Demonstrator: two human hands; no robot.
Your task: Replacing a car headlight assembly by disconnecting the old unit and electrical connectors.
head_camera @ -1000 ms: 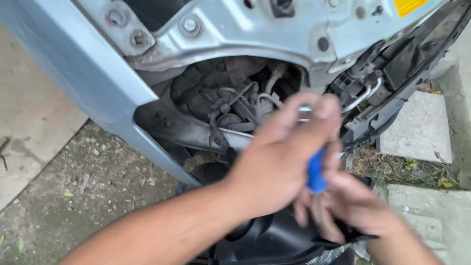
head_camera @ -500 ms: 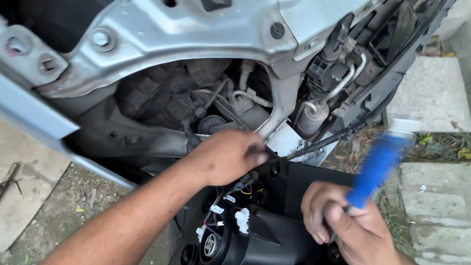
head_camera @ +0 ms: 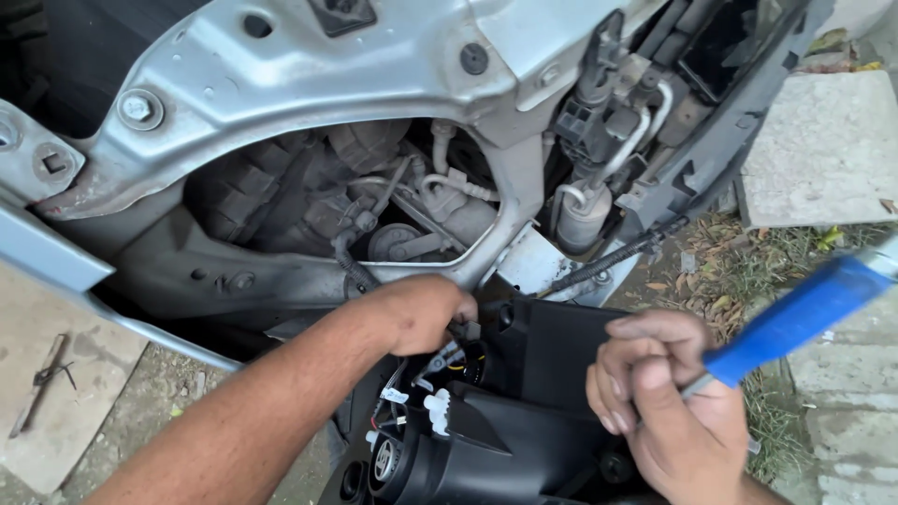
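My left hand (head_camera: 419,313) reaches from the lower left and is closed around wiring or a connector at the top rear of a black headlamp housing (head_camera: 510,440), just under the silver car body frame (head_camera: 309,84). What its fingers grip is hidden. My right hand (head_camera: 669,402) at the lower right is shut on a screwdriver with a blue handle (head_camera: 795,318); the handle points up to the right, the thin shaft runs through the fingers. White connectors (head_camera: 435,409) sit on the housing between my hands.
The open front of a car fills the view: hoses, a metal canister (head_camera: 582,217) and a black cable (head_camera: 617,254) behind the frame. Concrete slabs (head_camera: 823,150) and grass with dry leaves lie on the right. A small tool (head_camera: 42,379) lies on paving at the left.
The view has shifted closer and down. My left hand moved from over my right hand down to the housing's rear. My right hand swung the blue screwdriver out to the right.
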